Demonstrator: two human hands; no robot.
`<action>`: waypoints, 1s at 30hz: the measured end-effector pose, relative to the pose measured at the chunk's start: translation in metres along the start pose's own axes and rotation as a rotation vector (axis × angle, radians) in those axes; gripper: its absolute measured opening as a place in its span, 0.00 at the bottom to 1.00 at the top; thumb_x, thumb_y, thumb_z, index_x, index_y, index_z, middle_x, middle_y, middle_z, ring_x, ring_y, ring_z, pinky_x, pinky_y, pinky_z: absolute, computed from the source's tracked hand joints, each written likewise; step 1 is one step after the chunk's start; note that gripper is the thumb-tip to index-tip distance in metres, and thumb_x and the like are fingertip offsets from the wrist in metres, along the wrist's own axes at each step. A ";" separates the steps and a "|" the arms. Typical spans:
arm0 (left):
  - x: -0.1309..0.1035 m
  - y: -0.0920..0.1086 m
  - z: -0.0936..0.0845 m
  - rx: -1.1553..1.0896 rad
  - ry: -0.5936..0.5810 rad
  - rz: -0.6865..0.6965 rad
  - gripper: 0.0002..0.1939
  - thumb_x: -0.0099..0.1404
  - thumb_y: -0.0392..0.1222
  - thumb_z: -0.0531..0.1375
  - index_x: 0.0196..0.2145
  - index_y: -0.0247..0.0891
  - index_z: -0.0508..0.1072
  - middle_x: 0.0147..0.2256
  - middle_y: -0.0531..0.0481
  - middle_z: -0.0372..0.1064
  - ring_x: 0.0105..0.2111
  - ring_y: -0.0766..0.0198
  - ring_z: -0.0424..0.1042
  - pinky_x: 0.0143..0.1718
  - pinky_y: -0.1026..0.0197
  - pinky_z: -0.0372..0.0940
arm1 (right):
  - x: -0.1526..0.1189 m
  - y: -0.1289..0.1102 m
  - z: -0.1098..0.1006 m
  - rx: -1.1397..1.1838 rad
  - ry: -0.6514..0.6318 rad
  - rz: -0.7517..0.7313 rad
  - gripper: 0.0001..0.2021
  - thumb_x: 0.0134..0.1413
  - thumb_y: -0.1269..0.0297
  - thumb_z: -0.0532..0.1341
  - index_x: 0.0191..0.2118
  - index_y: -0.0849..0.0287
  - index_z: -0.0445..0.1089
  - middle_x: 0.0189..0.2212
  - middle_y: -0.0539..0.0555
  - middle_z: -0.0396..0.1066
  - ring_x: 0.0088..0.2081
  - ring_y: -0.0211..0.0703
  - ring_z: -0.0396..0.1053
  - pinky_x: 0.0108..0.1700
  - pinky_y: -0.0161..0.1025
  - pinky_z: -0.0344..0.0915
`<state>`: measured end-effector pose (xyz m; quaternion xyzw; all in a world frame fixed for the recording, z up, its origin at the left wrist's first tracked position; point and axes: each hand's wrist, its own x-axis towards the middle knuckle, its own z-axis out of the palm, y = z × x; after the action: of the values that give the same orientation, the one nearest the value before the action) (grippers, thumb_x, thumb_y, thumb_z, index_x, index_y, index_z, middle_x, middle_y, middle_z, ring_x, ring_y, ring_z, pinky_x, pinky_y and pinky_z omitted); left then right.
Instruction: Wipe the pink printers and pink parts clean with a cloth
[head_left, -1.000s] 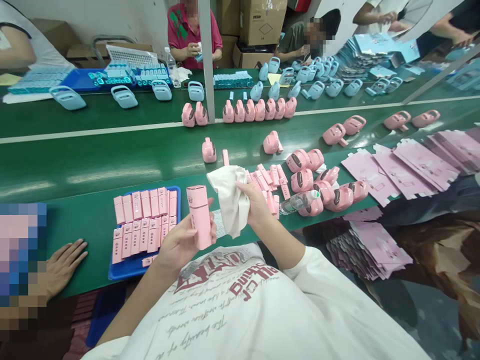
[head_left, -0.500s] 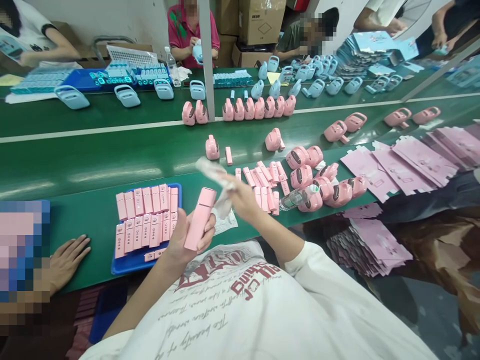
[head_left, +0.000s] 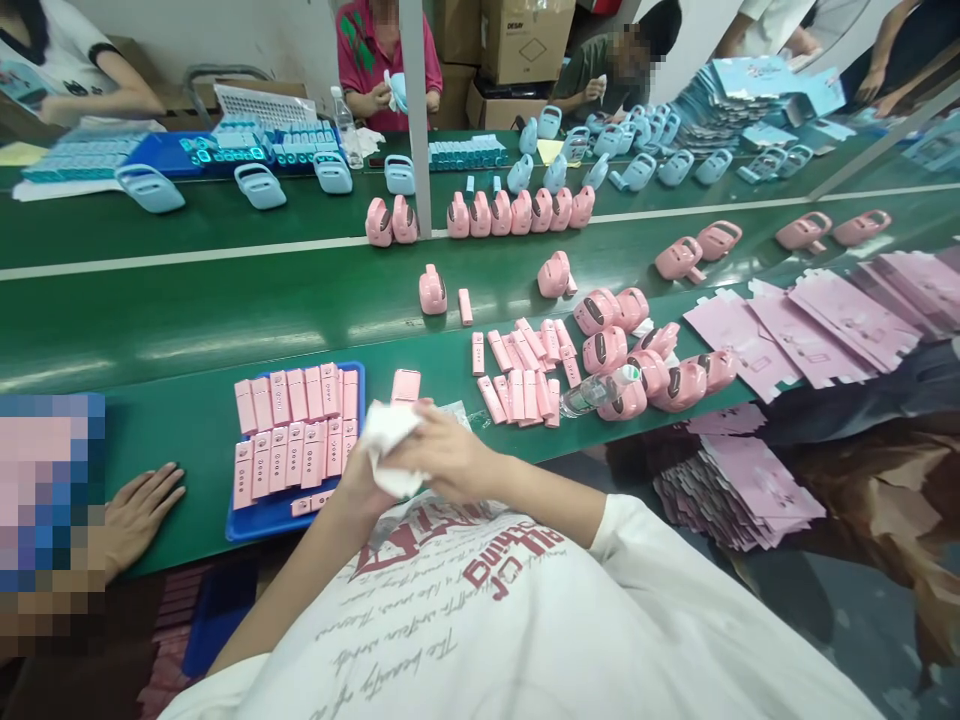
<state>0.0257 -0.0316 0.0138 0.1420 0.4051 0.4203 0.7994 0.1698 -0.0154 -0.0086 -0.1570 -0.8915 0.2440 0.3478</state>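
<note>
My left hand (head_left: 361,484) grips a pink stick-shaped device (head_left: 406,386), whose top end shows above a white cloth (head_left: 391,432). Fingers of my right hand (head_left: 448,452) press that cloth against the device, hiding its lower part. Left of my hands, a blue tray (head_left: 234,524) holds rows of similar pink sticks (head_left: 277,398). More loose pink sticks (head_left: 529,394) lie on the green table to the right, beside a clear plastic bottle (head_left: 592,392) on its side. Under my right wrist a bit of clear plastic shows.
Pink rounded units (head_left: 681,384) cluster at the right, near flat pink boxes (head_left: 847,318). Another person's hand (head_left: 144,510) rests on the table at left. Across the green belt (head_left: 187,318), people work among blue units (head_left: 259,186). A metal post (head_left: 417,120) stands mid-table.
My right hand has brought the cloth down and left onto the pink device. The device now stands more upright, largely covered by cloth and hands.
</note>
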 end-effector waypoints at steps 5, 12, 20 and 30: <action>0.007 -0.007 -0.005 0.085 0.007 -0.045 0.21 0.58 0.57 0.61 0.35 0.34 0.67 0.21 0.53 0.62 0.16 0.69 0.61 0.14 0.68 0.56 | -0.013 0.028 0.011 0.098 0.254 0.252 0.18 0.63 0.60 0.46 0.47 0.59 0.69 0.45 0.59 0.73 0.52 0.43 0.67 0.61 0.46 0.56; 0.042 -0.045 -0.029 0.606 0.278 0.157 0.31 0.60 0.48 0.59 0.57 0.40 0.51 0.34 0.49 0.66 0.21 0.67 0.66 0.19 0.63 0.63 | -0.028 0.066 0.016 0.550 0.345 1.025 0.21 0.55 0.45 0.54 0.33 0.60 0.69 0.28 0.50 0.69 0.32 0.40 0.68 0.38 0.39 0.67; 0.082 -0.074 -0.074 1.269 0.143 0.351 0.37 0.56 0.45 0.60 0.60 0.32 0.55 0.62 0.31 0.52 0.62 0.46 0.54 0.61 0.44 0.51 | -0.034 0.115 0.050 0.349 0.099 1.225 0.12 0.55 0.59 0.60 0.39 0.63 0.69 0.38 0.55 0.74 0.40 0.43 0.72 0.41 0.37 0.67; 0.036 -0.021 -0.134 1.590 0.892 0.173 0.28 0.60 0.41 0.53 0.56 0.23 0.61 0.56 0.22 0.54 0.59 0.35 0.54 0.56 0.37 0.53 | -0.005 0.226 -0.002 -0.178 0.082 1.463 0.13 0.53 0.70 0.62 0.45 0.67 0.65 0.49 0.72 0.68 0.54 0.56 0.66 0.52 0.46 0.62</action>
<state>-0.0543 -0.0314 -0.1016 0.5049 0.8343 0.0920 0.2013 0.1996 0.1708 -0.1329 -0.7481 -0.5616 0.3341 0.1154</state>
